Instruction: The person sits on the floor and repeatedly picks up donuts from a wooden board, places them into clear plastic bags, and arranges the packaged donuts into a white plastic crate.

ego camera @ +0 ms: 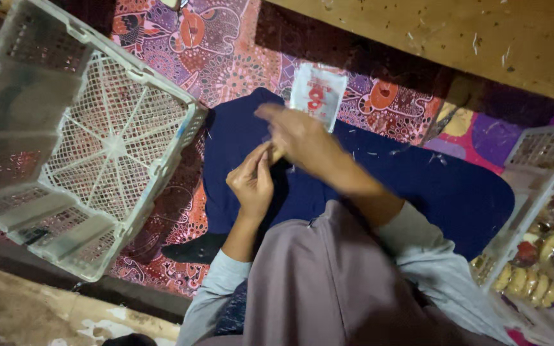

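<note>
The person sits on a patterned red and purple mat with legs folded, covered in dark blue cloth. Both hands meet over the lap. The left hand is raised with its fingers drawn together and pinched on a small pale item at the fingertips; the item is too small and blurred to name. The right hand lies over the same spot, blurred by motion, its fingers curled around the edge of a small flat packet. The packet is a clear or whitish plastic rectangle with a red mark printed in its middle, and it stands up just beyond the right hand, above the far knee.

To the person's left sits an empty white plastic crate, tilted, with a lattice bottom and mesh walls. At the person's right, touching the blue cloth, is a second white crate holding clear wrapped packs of round pale pastries, some with a dark red centre. A bare wooden surface crosses the upper right, flecked with small scraps. A worn pale floor shows at the lower left beyond the mat's edge.
</note>
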